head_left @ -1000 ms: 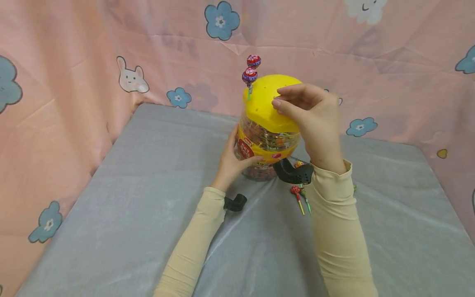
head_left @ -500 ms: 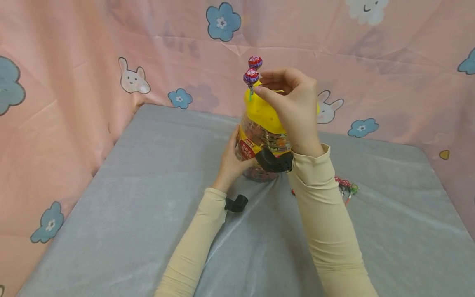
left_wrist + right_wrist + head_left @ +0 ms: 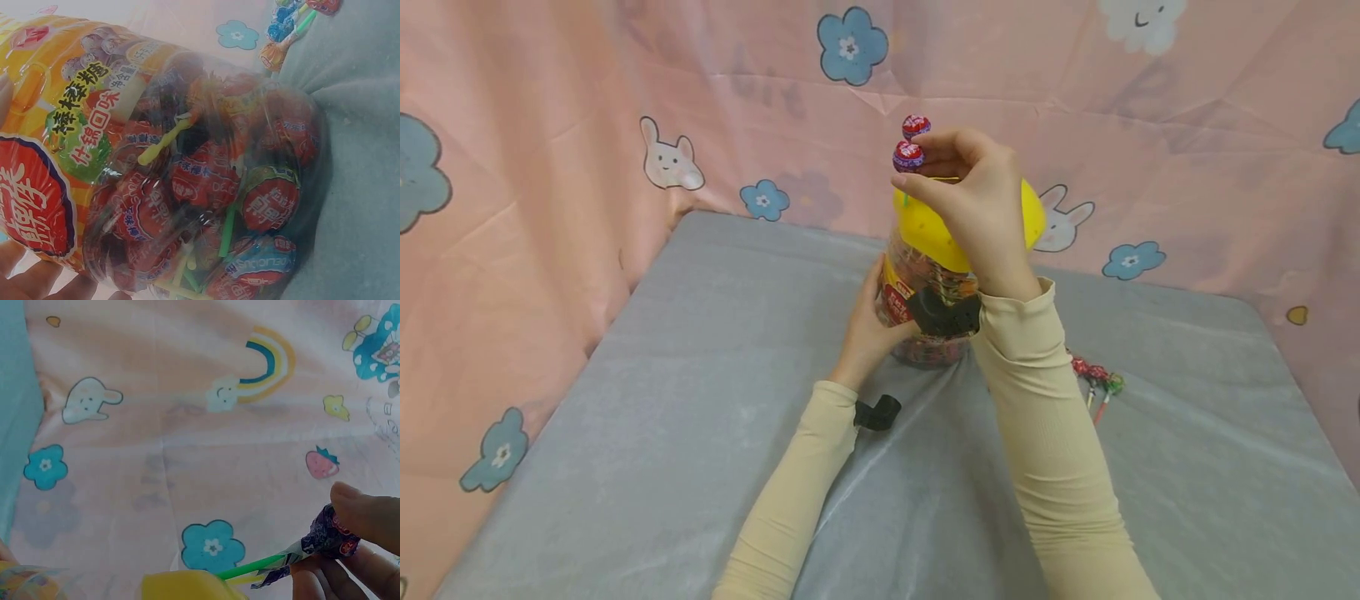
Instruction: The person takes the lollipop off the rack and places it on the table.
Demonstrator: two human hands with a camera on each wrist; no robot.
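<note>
A clear plastic jar (image 3: 901, 304) with a yellow lid (image 3: 925, 235) stands on the table, packed with wrapped lollipops, as the left wrist view shows. Round its left side my left hand (image 3: 867, 333) grips it, thumb across the front. Two lollipops with red and purple wrappers stick up from the lid by their sticks: a nearer lollipop (image 3: 908, 157) and a farther lollipop (image 3: 915, 127). At the nearer one, my right hand (image 3: 988, 204) pinches the wrapped head between thumb and fingers. In the right wrist view a green stick (image 3: 253, 567) runs from that head down to the lid.
Several loose lollipops (image 3: 1097, 373) lie on the grey cloth (image 3: 700, 350) right of the jar, partly behind my right sleeve. A pink printed curtain (image 3: 760, 100) hangs behind the table. Black camera mounts (image 3: 880, 412) sit at both wrists.
My right hand has moved left across the lid to the nearer lollipop and taken hold of its head. The left hand and jar have stayed in place.
</note>
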